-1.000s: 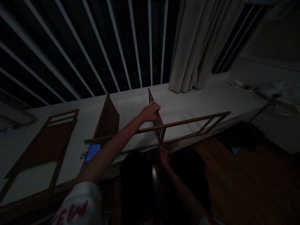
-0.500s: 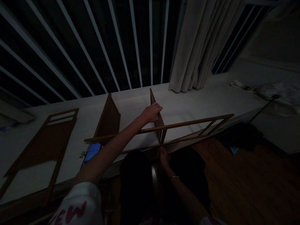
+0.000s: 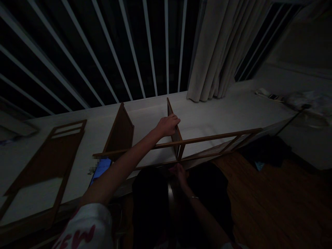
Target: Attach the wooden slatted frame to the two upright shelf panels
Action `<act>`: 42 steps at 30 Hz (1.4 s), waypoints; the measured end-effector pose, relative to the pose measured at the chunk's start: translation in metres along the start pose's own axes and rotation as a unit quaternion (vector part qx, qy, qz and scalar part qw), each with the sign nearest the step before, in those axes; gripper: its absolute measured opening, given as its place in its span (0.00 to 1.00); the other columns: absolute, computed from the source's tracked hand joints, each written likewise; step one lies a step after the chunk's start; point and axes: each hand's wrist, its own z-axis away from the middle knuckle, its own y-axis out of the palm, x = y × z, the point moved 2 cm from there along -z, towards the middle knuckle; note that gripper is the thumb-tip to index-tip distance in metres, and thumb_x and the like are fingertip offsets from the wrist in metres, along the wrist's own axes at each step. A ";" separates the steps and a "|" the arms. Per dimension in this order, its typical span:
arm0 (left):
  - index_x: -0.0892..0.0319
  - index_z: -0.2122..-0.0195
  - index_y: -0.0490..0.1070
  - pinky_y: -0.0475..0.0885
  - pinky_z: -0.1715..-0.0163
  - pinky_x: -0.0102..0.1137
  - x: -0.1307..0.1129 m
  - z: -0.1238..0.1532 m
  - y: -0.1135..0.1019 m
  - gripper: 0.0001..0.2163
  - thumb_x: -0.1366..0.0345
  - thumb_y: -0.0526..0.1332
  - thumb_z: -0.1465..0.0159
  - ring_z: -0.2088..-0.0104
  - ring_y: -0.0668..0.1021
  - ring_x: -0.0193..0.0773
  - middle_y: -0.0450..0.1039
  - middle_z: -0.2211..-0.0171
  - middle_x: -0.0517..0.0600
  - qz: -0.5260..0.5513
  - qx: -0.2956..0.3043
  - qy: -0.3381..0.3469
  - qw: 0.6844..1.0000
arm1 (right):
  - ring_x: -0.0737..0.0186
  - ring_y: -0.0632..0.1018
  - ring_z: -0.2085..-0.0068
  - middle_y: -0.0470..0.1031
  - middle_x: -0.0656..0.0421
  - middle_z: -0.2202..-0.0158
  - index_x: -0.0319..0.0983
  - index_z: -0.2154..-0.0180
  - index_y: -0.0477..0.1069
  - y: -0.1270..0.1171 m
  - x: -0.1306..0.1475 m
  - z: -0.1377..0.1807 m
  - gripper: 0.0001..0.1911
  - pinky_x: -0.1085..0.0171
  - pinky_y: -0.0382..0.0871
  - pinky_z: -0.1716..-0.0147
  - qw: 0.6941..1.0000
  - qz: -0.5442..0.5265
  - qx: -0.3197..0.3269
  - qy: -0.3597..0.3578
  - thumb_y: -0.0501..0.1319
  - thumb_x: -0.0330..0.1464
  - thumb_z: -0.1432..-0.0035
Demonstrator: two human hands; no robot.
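A brown wooden frame [image 3: 207, 139] with crosspieces lies on its side along the white ledge. Two boards stand up from it: a wide end panel [image 3: 121, 133] at left and a middle board [image 3: 177, 134]. My left hand [image 3: 168, 125] is wrapped over the middle board's upper edge. Below the frame's near rail, where that board joins it, my right hand [image 3: 181, 173] is closed. Something pinkish seems to stick out of its fingers, but dimness hides what it is.
A second wooden panel frame [image 3: 49, 155] lies on the ledge [image 3: 223, 114] at left. A lit phone [image 3: 101, 168] is beside my left forearm. Window bars and a curtain [image 3: 215, 52] rise behind. Dark cloth [image 3: 267, 152] lies on the wooden floor at right.
My right hand has turned slightly below the rail, and the pinkish thing now shows at its fingers. The frame has shifted very slightly; my left hand keeps its grip.
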 end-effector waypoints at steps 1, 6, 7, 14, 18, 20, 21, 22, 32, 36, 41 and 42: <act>0.59 0.67 0.62 0.66 0.67 0.33 0.000 0.000 -0.001 0.08 0.74 0.52 0.49 0.56 0.63 0.42 0.64 0.64 0.53 0.002 0.003 -0.002 1.000 | 0.64 0.74 0.76 0.72 0.58 0.79 0.38 0.74 0.61 0.001 0.001 0.001 0.24 0.66 0.67 0.74 1.000 -0.022 0.000 0.004 0.51 0.54 0.56; 0.59 0.68 0.62 0.66 0.69 0.33 0.000 0.001 -0.002 0.08 0.74 0.51 0.49 0.56 0.62 0.42 0.64 0.63 0.53 0.024 -0.005 0.003 1.000 | 0.61 0.75 0.65 0.75 0.53 0.67 0.37 0.68 0.65 0.003 0.005 0.007 0.22 0.63 0.67 0.66 0.996 -0.084 0.016 0.016 0.51 0.49 0.52; 0.59 0.68 0.62 0.66 0.69 0.33 0.000 0.000 -0.002 0.08 0.74 0.51 0.49 0.56 0.62 0.42 0.64 0.63 0.53 0.028 -0.008 0.004 1.000 | 0.61 0.74 0.63 0.74 0.53 0.65 0.37 0.67 0.66 0.003 0.006 0.008 0.21 0.63 0.67 0.65 0.995 -0.092 0.024 0.017 0.52 0.48 0.51; 0.59 0.69 0.61 0.65 0.72 0.32 0.001 -0.001 0.001 0.09 0.75 0.51 0.50 0.57 0.63 0.42 0.64 0.66 0.52 0.024 -0.027 0.013 0.999 | 0.67 0.74 0.71 0.74 0.57 0.68 0.39 0.69 0.65 -0.008 0.001 0.012 0.13 0.69 0.66 0.74 0.984 -0.127 -0.015 0.121 0.57 0.42 0.52; 0.58 0.69 0.61 0.65 0.72 0.32 0.001 -0.001 0.001 0.09 0.76 0.52 0.52 0.57 0.63 0.42 0.64 0.65 0.52 0.029 -0.017 0.007 0.999 | 0.70 0.71 0.78 0.71 0.59 0.75 0.38 0.73 0.65 -0.011 -0.007 0.016 0.18 0.72 0.61 0.82 0.971 -0.125 0.003 0.205 0.54 0.47 0.51; 0.59 0.68 0.62 0.65 0.71 0.32 0.000 -0.001 0.000 0.09 0.75 0.52 0.51 0.56 0.63 0.42 0.64 0.65 0.52 0.029 -0.017 0.005 0.999 | 0.71 0.70 0.80 0.70 0.59 0.77 0.38 0.74 0.65 -0.009 -0.005 0.016 0.19 0.72 0.60 0.83 0.965 -0.149 0.029 0.216 0.52 0.47 0.50; 0.59 0.68 0.62 0.65 0.71 0.32 0.000 -0.001 0.000 0.09 0.75 0.51 0.51 0.56 0.63 0.42 0.64 0.65 0.53 0.028 -0.019 0.006 0.999 | 0.72 0.70 0.80 0.70 0.60 0.77 0.37 0.74 0.66 -0.008 -0.004 0.015 0.18 0.72 0.60 0.83 0.961 -0.166 0.041 0.216 0.52 0.46 0.49; 0.59 0.69 0.62 0.65 0.71 0.32 0.000 -0.001 -0.001 0.09 0.75 0.51 0.51 0.57 0.63 0.42 0.64 0.65 0.52 0.027 -0.020 0.008 0.999 | 0.72 0.69 0.80 0.70 0.60 0.77 0.37 0.74 0.66 -0.007 -0.002 0.014 0.16 0.73 0.60 0.83 0.958 -0.185 0.051 0.214 0.52 0.44 0.48; 0.59 0.68 0.62 0.65 0.70 0.31 -0.002 0.000 -0.004 0.08 0.75 0.52 0.49 0.57 0.63 0.41 0.64 0.64 0.52 0.007 -0.007 -0.002 1.000 | 0.70 0.69 0.79 0.71 0.62 0.80 0.39 0.77 0.67 -0.014 0.004 0.000 0.05 0.71 0.61 0.82 0.988 -0.150 -0.028 0.017 0.62 0.33 0.57; 0.59 0.68 0.62 0.65 0.71 0.31 -0.002 -0.001 -0.002 0.08 0.74 0.52 0.50 0.57 0.63 0.41 0.64 0.65 0.52 0.003 -0.007 -0.005 1.000 | 0.69 0.70 0.77 0.72 0.61 0.78 0.38 0.77 0.67 -0.021 0.007 -0.004 0.10 0.71 0.62 0.79 0.992 -0.114 -0.055 -0.023 0.64 0.36 0.62; 0.59 0.69 0.62 0.64 0.72 0.31 -0.002 0.000 -0.002 0.09 0.76 0.52 0.51 0.57 0.63 0.41 0.64 0.65 0.52 0.013 -0.015 0.001 1.000 | 0.68 0.70 0.78 0.73 0.59 0.77 0.36 0.74 0.66 -0.025 0.010 -0.002 0.15 0.70 0.61 0.79 0.996 -0.007 -0.066 -0.066 0.61 0.42 0.60; 0.59 0.68 0.62 0.64 0.71 0.31 -0.002 0.000 -0.002 0.09 0.76 0.52 0.51 0.57 0.62 0.41 0.64 0.65 0.52 0.016 -0.015 0.002 1.000 | 0.67 0.70 0.78 0.73 0.59 0.77 0.36 0.73 0.66 -0.025 0.010 -0.002 0.16 0.69 0.61 0.79 0.995 0.017 -0.067 -0.074 0.60 0.43 0.59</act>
